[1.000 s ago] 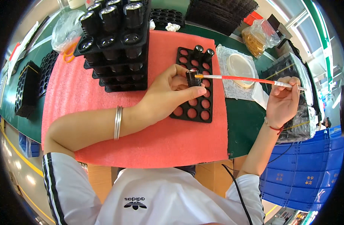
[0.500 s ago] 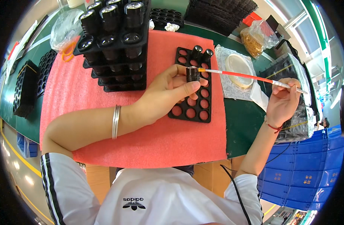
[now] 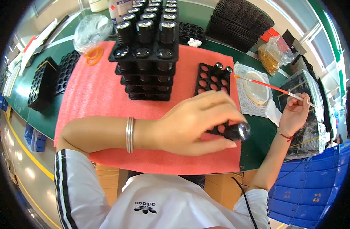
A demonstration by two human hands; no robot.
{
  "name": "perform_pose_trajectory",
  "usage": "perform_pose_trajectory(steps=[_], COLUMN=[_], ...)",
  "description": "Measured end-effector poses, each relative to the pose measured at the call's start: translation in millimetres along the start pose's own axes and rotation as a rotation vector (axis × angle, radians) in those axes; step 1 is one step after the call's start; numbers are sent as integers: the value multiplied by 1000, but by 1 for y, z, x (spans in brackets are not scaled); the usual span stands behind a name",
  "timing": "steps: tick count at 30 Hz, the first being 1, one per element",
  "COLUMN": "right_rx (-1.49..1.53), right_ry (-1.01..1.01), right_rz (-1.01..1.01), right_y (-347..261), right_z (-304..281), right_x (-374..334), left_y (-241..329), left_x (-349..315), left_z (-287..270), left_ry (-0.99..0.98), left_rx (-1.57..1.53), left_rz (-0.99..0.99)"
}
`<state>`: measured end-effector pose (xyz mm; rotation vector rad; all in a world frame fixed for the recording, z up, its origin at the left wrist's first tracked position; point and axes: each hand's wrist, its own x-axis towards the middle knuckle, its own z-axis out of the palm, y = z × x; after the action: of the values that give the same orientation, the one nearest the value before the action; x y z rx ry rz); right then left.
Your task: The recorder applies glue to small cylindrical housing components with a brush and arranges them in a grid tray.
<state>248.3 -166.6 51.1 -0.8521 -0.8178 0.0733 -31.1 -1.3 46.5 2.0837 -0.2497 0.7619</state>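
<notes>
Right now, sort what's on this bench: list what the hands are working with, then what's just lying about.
In use: black cylinder in left hand; red-handled brush in right hand; black holed tray; shallow dish.

Lying about: stacked loaded trays; orange rubber bands; clear bag.

Factory workbench, stacked part trays (image 3: 146,57), crates (image 3: 304,198)

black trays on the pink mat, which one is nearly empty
The flat black tray lying to the right of the tall stack of trays. Only two black cylinders stand at its far edge, the other holes are open, while the stacked trays are full.
</notes>
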Motion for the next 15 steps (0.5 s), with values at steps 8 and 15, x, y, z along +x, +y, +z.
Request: perform_pose_trajectory(steps=[8,15], right_rx=[-81,-136], right_ry=[57,80], right_rz=[-25,-41], right_y=[2,2], right_z=[-3,-2], right_x=[2,2], left_y=[52,46], left_x=[17,8], left_z=[-77,-105], left_ry=[196,214], left_rx=[738,947], left_rz=[9,-308])
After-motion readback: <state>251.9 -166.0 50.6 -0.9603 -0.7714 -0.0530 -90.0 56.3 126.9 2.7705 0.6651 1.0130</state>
